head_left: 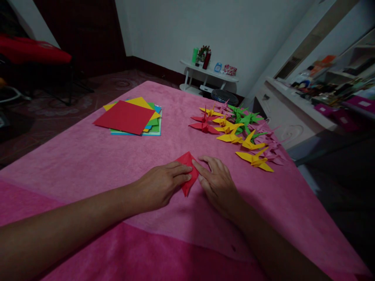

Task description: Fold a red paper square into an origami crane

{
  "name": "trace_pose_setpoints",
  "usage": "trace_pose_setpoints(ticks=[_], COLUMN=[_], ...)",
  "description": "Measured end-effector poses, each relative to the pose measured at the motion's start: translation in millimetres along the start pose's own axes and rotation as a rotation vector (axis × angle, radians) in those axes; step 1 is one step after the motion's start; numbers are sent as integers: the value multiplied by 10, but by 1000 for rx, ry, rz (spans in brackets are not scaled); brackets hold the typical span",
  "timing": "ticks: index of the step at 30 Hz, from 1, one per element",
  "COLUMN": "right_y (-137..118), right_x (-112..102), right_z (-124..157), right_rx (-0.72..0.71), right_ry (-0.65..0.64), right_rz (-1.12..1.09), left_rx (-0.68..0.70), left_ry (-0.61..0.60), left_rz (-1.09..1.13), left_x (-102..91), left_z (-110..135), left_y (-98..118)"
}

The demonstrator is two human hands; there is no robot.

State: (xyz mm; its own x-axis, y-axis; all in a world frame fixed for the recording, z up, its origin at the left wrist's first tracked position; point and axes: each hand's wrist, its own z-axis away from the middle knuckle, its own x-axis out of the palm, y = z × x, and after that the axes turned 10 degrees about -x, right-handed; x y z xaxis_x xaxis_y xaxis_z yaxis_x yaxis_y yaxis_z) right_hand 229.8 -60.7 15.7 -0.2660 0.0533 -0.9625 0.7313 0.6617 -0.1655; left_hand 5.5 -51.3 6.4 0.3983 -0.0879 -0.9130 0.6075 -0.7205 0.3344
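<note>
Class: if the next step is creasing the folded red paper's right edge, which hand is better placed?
Probably the right hand: its index finger lies at that edge of the folded red paper, while the left hand lies across the opposite side.

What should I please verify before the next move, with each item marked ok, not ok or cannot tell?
1. Left hand on the folded red paper: ok, its fingers rest on top.
2. Right hand at the paper: ok, its index fingertip is at the right edge.
3. Paper supported: ok, it lies on the pink cloth.
4. Folded edges aligned: cannot tell, fingers cover part of them.
5. Finished paper cranes apart from both hands: ok.
6. Loose sheets squared up: not ok, they lie fanned unevenly.
</note>
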Motion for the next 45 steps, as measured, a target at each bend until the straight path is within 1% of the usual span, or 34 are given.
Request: trace_pose_setpoints(ticks=[4,9,11,16,18,25,30,36,41,45], right_y=[21,20,31,115,159,272,275,201,65,47], right_x=[2,-11,-9,15,26,58,75,58,26,72], right_z=[3,2,-8,-95,-147,-244,-260,-265,-215,-236], right_rx=[11,20,28,103,90,3,2,12,19,19], right_ry=[17,27,37,127,144,115,115,83,50,48], right_rz=[-6,-36,-74,-227,-248,-185,-173,-154,-32,47], left_rx=[27,-41,-43,-44,-49,-53,-45,-24,-20,-25], left_ry=[0,36,42,5,3,10,26,51,53,45], left_rz=[-30,-11,-2,-3,-2,6,10,4,27,25], left_x=[10,-1,-9,-32,-38,-29,-19,-7,2,-16], left_z=[5,18,12,-18,-23,-15,-17,-19,-16,-20], left_y=[5,26,32,46,50,38,33,39,28,39])
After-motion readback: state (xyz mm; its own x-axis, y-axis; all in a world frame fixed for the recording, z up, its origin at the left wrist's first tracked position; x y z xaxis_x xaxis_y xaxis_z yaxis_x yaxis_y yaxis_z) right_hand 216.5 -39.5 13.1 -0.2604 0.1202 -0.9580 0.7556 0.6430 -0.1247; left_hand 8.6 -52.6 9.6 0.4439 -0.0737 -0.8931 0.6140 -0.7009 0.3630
